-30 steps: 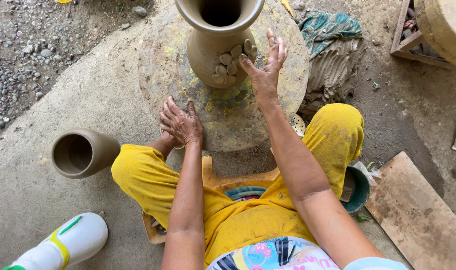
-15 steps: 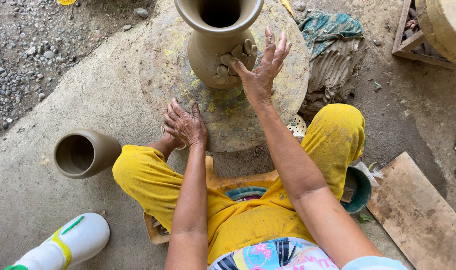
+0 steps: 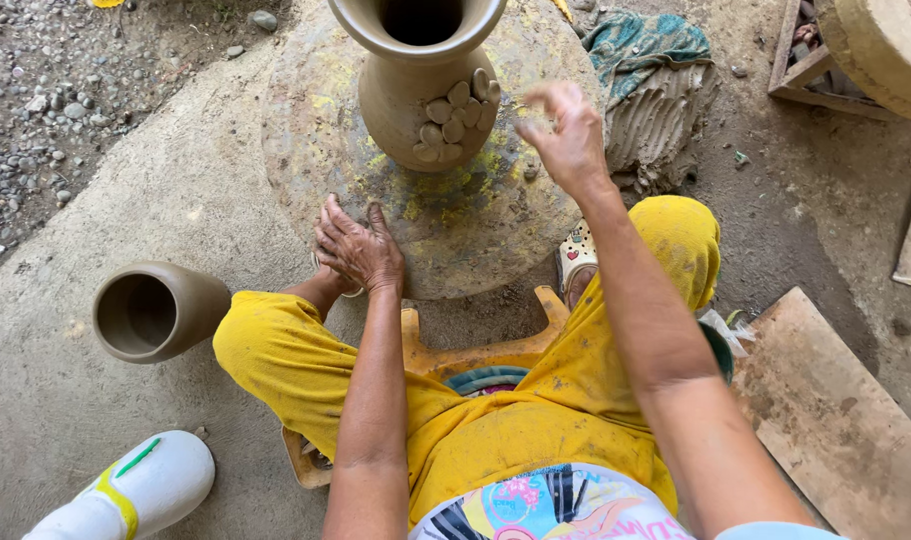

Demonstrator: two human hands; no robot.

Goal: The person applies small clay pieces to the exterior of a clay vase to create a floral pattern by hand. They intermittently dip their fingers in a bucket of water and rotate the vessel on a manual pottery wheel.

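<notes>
A tall unfired clay vase (image 3: 411,75) stands on a round stone turntable (image 3: 476,230). Small flat clay petals (image 3: 456,115) are stuck on its side facing me. My right hand (image 3: 568,135) hovers just right of the vase, blurred, fingers loosely curled, apart from the clay; whether it holds a bit of clay I cannot tell. My left hand (image 3: 358,248) rests flat on the turntable's near left edge, fingers spread, holding nothing. I sit on a low wooden stool (image 3: 476,350) in yellow trousers.
A smaller clay pot (image 3: 154,310) lies on its side on the concrete at the left. A white boot (image 3: 136,490) is at bottom left. A teal cloth and a grey clay lump (image 3: 656,90) lie right of the turntable. A wooden board (image 3: 836,420) is at the right.
My right hand has drawn back to the right, off the vase's petals, and its fingers have curled. My left hand stays on the turntable's edge.
</notes>
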